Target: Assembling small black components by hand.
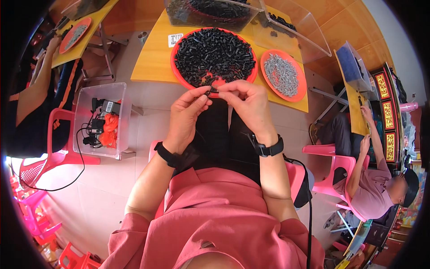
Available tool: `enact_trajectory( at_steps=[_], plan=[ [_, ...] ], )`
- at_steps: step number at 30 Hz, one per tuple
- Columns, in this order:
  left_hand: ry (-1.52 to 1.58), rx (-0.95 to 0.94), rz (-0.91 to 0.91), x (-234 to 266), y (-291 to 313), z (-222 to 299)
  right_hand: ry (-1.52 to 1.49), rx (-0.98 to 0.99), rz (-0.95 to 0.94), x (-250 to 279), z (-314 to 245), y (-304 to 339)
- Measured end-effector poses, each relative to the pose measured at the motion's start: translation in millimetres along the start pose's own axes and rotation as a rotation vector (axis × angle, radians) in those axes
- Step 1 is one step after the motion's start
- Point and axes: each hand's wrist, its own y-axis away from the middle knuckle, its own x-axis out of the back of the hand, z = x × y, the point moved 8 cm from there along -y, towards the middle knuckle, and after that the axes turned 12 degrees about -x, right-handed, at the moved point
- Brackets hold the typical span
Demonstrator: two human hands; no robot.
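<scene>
Both my hands meet at the near rim of a round red tray (175,67) heaped with small black tube-like parts (212,51). Between the fingertips is a small dark part (212,91), mostly covered by the fingers. My left hand (190,106) pinches it from the left with thumb and forefinger. From the right, my right hand (245,101) pinches at the same part. Right of the tray, an orange-red plate (301,92) carries many small silvery screw-like pieces (281,74).
Clear plastic bins (286,33) with black parts stand at the back of the yellow table (150,62). On the floor at left, a clear box (124,96) holds chargers, cables and an orange bag. Other people sit at tables on both sides, one on a pink chair (333,172).
</scene>
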Motion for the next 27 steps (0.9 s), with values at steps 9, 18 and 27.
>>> enact_trajectory(
  at_steps=[9, 18, 27],
  plan=[
    [-0.115, -0.077, -0.041, -7, 0, 4, 0.109, 0.070, 0.032, -4, -10, 10],
    [-0.031, 0.006, -0.067, -11, 3, -1, 0.145, 0.093, -0.018, -11, -7, 18],
    [0.159, 0.230, -0.022, -10, 10, -19, 0.260, 0.197, 0.106, -12, -5, 27]
  ],
)
